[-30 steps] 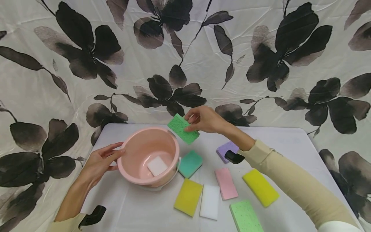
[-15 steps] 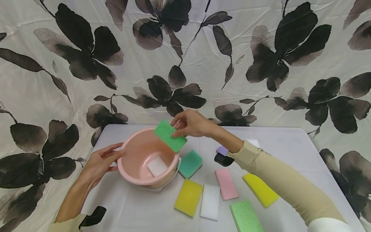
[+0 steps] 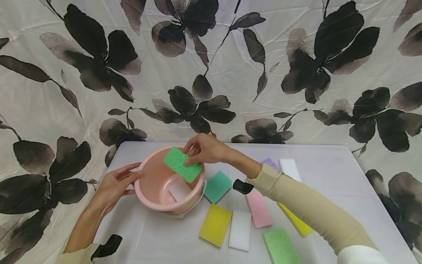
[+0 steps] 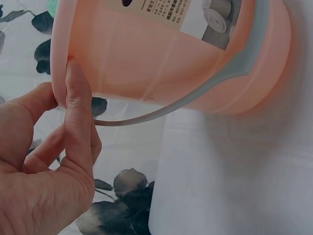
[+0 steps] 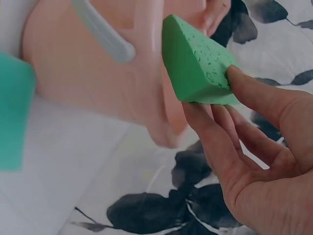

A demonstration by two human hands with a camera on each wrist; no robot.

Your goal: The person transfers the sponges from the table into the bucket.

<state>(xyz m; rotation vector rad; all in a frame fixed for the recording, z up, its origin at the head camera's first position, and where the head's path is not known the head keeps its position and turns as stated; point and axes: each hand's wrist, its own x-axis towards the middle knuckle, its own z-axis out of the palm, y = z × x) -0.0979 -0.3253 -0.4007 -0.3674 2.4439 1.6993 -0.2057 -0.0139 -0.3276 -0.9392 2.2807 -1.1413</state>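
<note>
A pink bucket (image 3: 150,176) stands at the left of the table, a white sponge (image 3: 178,189) lying on its floor. My left hand (image 3: 116,185) pinches the bucket's rim between thumb and fingers, as the left wrist view also shows from the side. Over the bucket's mouth, my right hand (image 3: 211,149) holds a green sponge (image 3: 179,164) by its right end. In the right wrist view the thumb lies on the pitted top of that green sponge (image 5: 200,63), with the fingers beneath it.
A teal sponge (image 3: 217,186) lies right beside the bucket. Nearer me are yellow (image 3: 215,225), white (image 3: 239,230), pink (image 3: 258,209) and light green (image 3: 281,246) sponges. Under the right sleeve (image 3: 306,205) another yellow sponge (image 3: 295,220) is partly hidden; purple (image 3: 270,162) and white (image 3: 289,168) ones lie behind it.
My right hand has carried the green sponge left and down, from beside the bucket's rim to over its opening. The left hand has stayed at the rim.
</note>
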